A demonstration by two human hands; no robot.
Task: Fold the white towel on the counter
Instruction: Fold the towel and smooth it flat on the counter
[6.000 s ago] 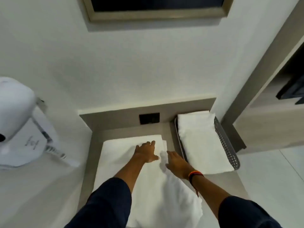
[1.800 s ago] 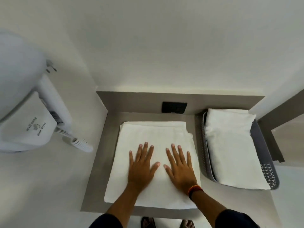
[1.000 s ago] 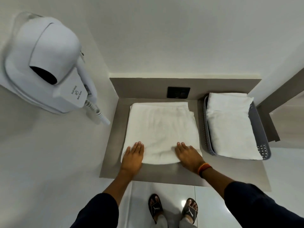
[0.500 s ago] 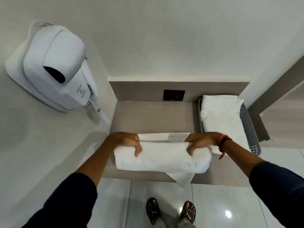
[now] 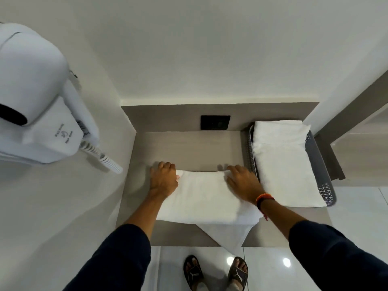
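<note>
The white towel (image 5: 204, 197) lies folded into a wide band across the front half of the grey counter (image 5: 189, 148). One loose corner of it hangs over the counter's front edge. My left hand (image 5: 163, 178) grips the towel's far left corner, fingers curled over the edge. My right hand (image 5: 243, 182) holds the far right corner the same way, with an orange band on its wrist. Both hands rest low on the counter surface.
A grey mesh basket (image 5: 319, 162) with another folded white towel (image 5: 283, 162) stands at the counter's right. A black socket plate (image 5: 215, 122) sits on the back panel. A white wall hair dryer (image 5: 39, 114) with coiled cord hangs at left. Feet in sandals stand below.
Both hands carried the towel's near half up and over toward the wall, then laid it down. The towel went from a lifted roll half a second ago to a flat folded band.
</note>
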